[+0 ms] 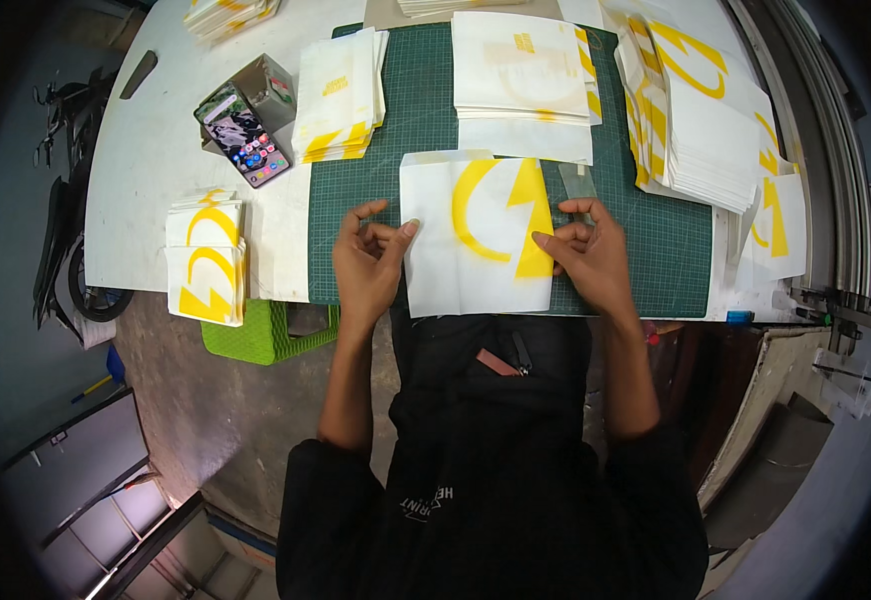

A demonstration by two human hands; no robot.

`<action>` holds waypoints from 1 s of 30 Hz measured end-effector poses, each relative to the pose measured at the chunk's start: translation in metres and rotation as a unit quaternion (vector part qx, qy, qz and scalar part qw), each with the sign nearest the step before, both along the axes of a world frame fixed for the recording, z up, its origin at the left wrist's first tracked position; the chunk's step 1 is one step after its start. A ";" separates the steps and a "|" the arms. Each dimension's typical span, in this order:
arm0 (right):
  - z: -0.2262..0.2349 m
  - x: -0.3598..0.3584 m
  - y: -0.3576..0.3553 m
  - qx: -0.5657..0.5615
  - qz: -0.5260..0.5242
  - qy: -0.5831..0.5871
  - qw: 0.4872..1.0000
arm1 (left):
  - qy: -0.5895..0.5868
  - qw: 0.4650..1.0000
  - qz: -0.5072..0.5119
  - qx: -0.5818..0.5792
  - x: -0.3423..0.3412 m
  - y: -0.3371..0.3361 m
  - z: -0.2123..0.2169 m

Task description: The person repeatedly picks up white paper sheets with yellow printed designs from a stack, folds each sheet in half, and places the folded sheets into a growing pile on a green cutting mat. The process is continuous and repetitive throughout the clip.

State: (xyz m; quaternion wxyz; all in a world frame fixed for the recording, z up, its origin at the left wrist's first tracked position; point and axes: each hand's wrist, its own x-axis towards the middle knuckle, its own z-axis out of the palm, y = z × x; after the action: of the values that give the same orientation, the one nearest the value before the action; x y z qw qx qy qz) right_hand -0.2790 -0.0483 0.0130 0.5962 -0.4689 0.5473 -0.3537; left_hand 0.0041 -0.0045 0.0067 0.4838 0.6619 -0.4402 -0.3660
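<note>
A white paper bag (434,240) with a yellow print stands between my hands at the table's near edge, its lower part reaching over that edge. My left hand (371,262) has its thumb on the bag's left edge, with the fingers bent beside and partly behind it. My right hand (596,262) pinches the right edge, thumb on the yellow print and fingertips partly hidden behind. Just beyond it lies a pile of flat white paper bags (521,75). A small clear plastic piece (577,181) rests beside my right fingers.
A green cutting mat (656,255) covers the table's middle. Other bag stacks lie at the left back (339,95), the left edge (206,258) and the right (701,130). A phone (244,135) leans on a box (268,90). A green plastic stool (271,332) stands below.
</note>
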 end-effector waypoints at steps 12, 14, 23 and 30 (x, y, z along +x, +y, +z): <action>0.004 -0.007 -0.010 0.001 0.019 0.076 0.997 | -0.444 0.851 -0.263 -0.095 0.024 0.003 -0.003; 0.003 -0.008 -0.012 0.003 0.025 0.089 0.996 | -0.440 0.850 -0.279 -0.071 0.024 0.002 0.002; -0.008 -0.018 -0.016 -0.010 0.030 0.046 0.998 | -0.461 0.834 -0.301 -0.038 0.026 0.002 0.005; -0.006 -0.008 -0.012 -0.072 0.027 0.191 0.979 | -0.450 0.837 -0.311 -0.034 0.027 0.002 0.006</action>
State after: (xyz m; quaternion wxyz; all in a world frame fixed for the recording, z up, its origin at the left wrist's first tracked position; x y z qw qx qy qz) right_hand -0.2869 -0.0605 0.0074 0.4548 -0.5840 0.6111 -0.2804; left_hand 0.0310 -0.0030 0.0122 0.1152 0.5654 -0.8039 -0.1441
